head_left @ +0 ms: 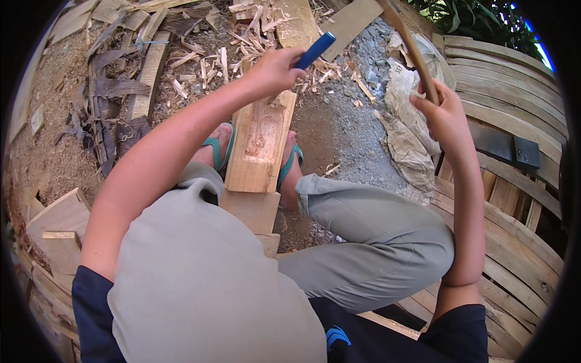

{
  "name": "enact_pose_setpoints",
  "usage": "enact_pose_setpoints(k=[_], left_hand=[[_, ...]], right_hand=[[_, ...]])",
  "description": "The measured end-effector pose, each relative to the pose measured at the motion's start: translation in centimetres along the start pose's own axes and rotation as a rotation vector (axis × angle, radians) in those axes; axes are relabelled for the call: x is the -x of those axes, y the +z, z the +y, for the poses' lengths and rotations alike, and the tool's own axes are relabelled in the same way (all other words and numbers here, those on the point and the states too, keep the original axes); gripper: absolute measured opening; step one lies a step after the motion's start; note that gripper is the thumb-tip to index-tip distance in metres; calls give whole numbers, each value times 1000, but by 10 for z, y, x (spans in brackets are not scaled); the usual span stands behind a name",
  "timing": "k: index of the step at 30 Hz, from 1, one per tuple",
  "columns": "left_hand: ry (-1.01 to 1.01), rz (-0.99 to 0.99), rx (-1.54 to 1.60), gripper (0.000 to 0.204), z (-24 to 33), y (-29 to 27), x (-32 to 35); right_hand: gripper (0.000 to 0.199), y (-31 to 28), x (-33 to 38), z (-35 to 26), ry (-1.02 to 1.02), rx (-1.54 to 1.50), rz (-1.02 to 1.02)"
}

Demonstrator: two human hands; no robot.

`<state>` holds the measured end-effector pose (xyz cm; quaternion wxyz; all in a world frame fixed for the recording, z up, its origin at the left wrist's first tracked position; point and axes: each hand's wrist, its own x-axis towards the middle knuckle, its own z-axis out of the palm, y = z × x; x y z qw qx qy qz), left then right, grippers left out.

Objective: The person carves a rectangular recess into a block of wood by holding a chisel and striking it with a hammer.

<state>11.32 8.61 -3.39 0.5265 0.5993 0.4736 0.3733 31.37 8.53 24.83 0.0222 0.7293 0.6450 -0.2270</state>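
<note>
Between my feet lies a pale wooden block [251,174] with a rough, rounded-end recess [264,136] cut into its upper face. My left hand [278,69] is closed around a chisel, its blue handle [316,50] slanting up to the right over the block's far end. Most of the blade is hidden by my hand. Raised at the right, my right hand [443,109] grips a long wooden handle [411,48] that runs up past the top edge of the view. The far end of that tool is out of sight.
Wood chips [245,51] and boards lie beyond the block. Crumpled paper sacking [402,130] rests on gravel at the right, beside a curved slatted wooden structure [508,109]. Dark bark strips [112,97] lie at the left. My sandalled feet [221,145] flank the block.
</note>
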Motion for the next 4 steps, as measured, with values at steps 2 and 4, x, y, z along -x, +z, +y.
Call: enact_pose_setpoints(k=[2,4], left_hand=[[-28,-57,52,43,0,-4,-3],[-9,-29,114,46,-8,-3,-2]], right_hand=[[20,2,5,-4,-1,-4,71],[20,21,7,-10,-13,-2,112]])
